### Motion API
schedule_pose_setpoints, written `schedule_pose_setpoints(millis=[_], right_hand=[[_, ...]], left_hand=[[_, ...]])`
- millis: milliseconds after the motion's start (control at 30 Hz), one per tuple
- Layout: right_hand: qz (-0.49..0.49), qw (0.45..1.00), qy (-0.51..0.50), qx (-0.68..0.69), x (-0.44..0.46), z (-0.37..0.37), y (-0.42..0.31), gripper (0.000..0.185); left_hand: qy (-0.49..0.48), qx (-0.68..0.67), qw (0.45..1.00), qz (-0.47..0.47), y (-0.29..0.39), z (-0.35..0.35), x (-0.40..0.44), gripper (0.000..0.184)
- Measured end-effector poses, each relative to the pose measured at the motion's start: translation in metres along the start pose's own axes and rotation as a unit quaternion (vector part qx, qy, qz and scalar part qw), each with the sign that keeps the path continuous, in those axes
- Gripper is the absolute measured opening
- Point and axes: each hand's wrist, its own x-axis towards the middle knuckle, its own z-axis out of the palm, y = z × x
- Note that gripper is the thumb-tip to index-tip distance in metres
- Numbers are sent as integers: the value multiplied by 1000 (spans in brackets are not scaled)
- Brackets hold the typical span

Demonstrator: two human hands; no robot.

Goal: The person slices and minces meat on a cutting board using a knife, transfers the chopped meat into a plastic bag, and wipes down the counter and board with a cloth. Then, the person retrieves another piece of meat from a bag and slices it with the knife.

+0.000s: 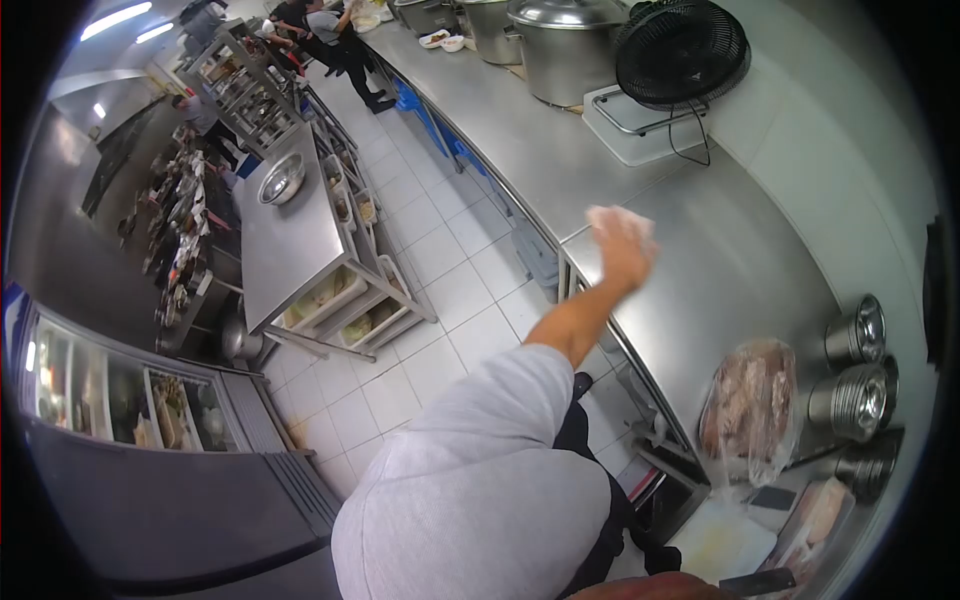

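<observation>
My left hand (625, 245) reaches out above the steel counter (680, 300), the arm in a grey sleeve. Something pale and whitish covers its fingers, perhaps a thin plastic glove. Blur hides whether they are closed. Nearer my body lie a clear plastic bag of meat (750, 405), a white cutting board (725, 545) and packed pale meat (825, 515). A dark flat blade-like object (758, 583) shows at the bottom edge beside a reddish-brown surface (650, 588) that I cannot identify. My right hand is out of frame.
Steel containers (850, 400) stand along the wall. A black fan (683, 52) and large pots (565, 50) occupy the counter's far part. Across the tiled aisle (430, 240) is a steel table (290, 240) with a bowl (283, 180). Several people (345, 50) are farther back.
</observation>
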Motion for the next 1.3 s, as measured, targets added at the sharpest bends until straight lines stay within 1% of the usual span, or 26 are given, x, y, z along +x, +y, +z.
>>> schedule_pose_setpoints(millis=[33,67,100,133,200,233,300,333,367,400,433,467,500,567,600,667,733,833,900,933,1000,1067,1133,1167,1233,1300], right_hand=[[160,980,80,-85,-5,22,-22,19],[137,982,76,-106,-2,39,-27,18],[125,982,79,-120,0,57,-32,18],[111,982,80,-132,5,77,-36,18],[99,989,41,-105,19,85,-10,24],[92,993,7,-74,28,74,18,28],[97,991,-85,30,54,42,94,37],[109,992,-45,-47,49,62,68,46],[126,984,-8,-123,45,83,41,55],[149,969,28,-194,38,113,3,63],[156,954,46,-251,28,132,-35,59],[80,977,8,-197,18,131,-46,58],[127,964,43,-228,10,131,-58,56],[149,979,55,-128,-3,144,-87,50],[145,979,68,-130,-10,133,-90,50],[134,981,73,-117,-12,129,-86,49],[131,980,83,-125,-20,117,-82,53],[140,980,87,-115,-19,119,-83,56],[150,978,93,-113,-18,123,-80,56],[150,979,89,-104,-19,126,-77,56],[146,983,76,-86,-14,133,-74,56],[139,986,68,-69,-8,147,-73,55],[141,987,55,-61,-7,152,-73,54],[142,987,52,-61,-7,151,-71,54],[147,985,59,-69,-11,145,-67,54],[156,981,81,-87,-16,138,-62,53]], left_hand=[[0,-44,991,128,7,45,4,81],[2,-132,967,216,34,68,-12,74],[-144,-235,925,263,68,27,-41,64],[-58,-262,898,349,91,95,-69,55],[-235,-264,838,415,106,38,-122,68],[-215,-218,842,445,107,68,-149,75],[-290,-176,871,355,86,25,-131,75],[-330,-153,878,312,69,-3,-118,74],[-295,-168,903,264,41,-18,-96,71],[-53,-74,925,368,-6,10,-82,62],[-29,-86,943,322,-47,12,-51,61],[-3,-61,960,273,-82,5,-8,61],[26,-16,975,219,-105,6,31,60],[76,67,993,59,-130,7,105,59],[85,80,993,-21,-127,7,131,58],[81,72,992,-69,-86,18,156,58],[83,44,995,-35,-27,45,160,57],[85,-45,988,118,86,103,132,56],[17,-100,953,284,154,138,76,55],[-80,-60,924,368,175,146,47,60],[-164,-86,903,388,190,130,-18,63],[-207,-87,888,402,163,89,-62,64],[-146,-42,914,375,108,61,-76,65],[-130,13,939,317,88,30,-63,67],[-62,4,966,250,26,30,-4,72],[-19,124,978,165,-8,41,60,82]])
